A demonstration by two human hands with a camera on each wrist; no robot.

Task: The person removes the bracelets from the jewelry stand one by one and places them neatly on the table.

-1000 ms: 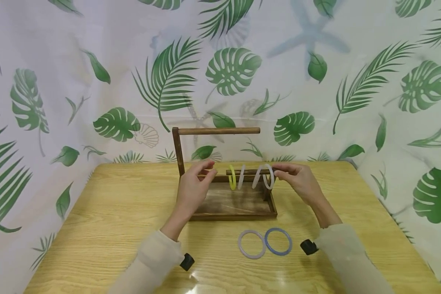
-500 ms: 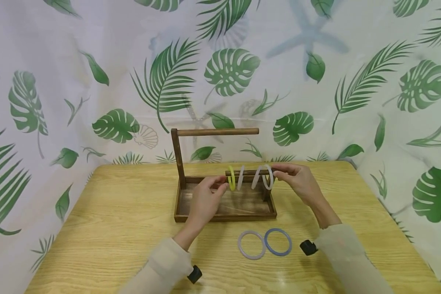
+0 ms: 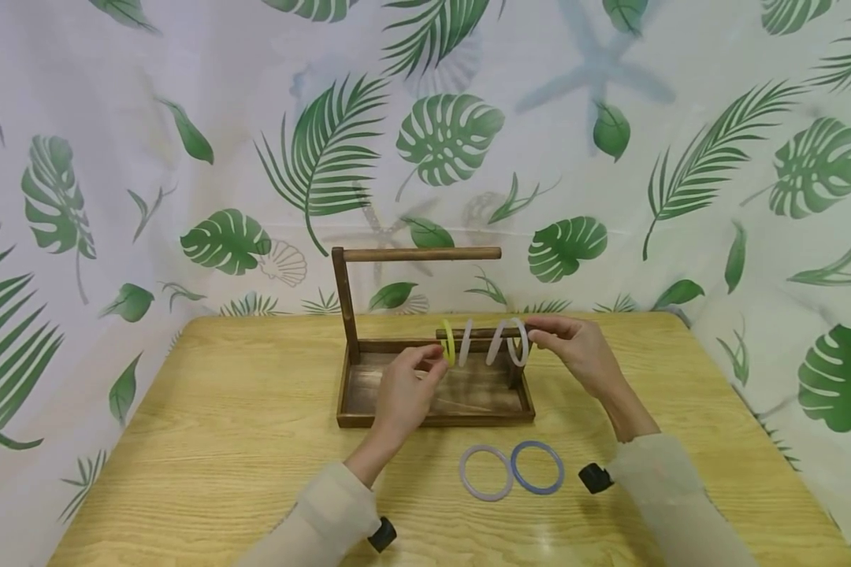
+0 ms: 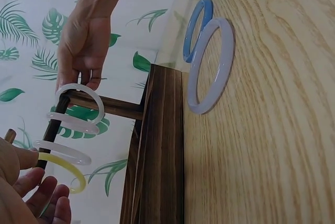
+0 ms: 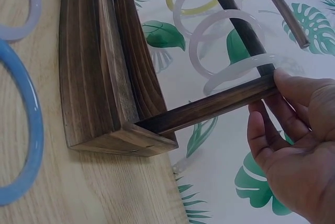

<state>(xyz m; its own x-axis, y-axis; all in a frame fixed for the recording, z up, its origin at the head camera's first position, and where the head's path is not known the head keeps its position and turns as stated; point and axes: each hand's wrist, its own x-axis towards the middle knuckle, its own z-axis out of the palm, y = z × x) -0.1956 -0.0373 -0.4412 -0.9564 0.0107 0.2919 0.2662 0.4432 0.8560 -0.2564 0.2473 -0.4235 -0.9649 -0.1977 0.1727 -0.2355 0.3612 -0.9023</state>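
Observation:
A dark brown wooden stand has a tray base and two rods at different heights. On its lower rod hang a yellow bangle at the free end and several whitish translucent bangles. My left hand is at that free end, thumb and fingertips pinching the yellow bangle's near edge; the fingers partly hide it in the left wrist view. My right hand grips the corner where the lower rod meets its short post, thumb on top and fingers below, right beside the last whitish bangle.
A pale lilac bangle and a blue bangle lie side by side on the wood-grain table in front of the stand. The higher rod stretches above and behind the lower one. A leaf-print cloth hangs behind the table.
My left hand has come rightward from beside the tall post to the yellow bangle at the rod's end. The right hand stays at the corner; one whitish bangle has shifted slightly right.

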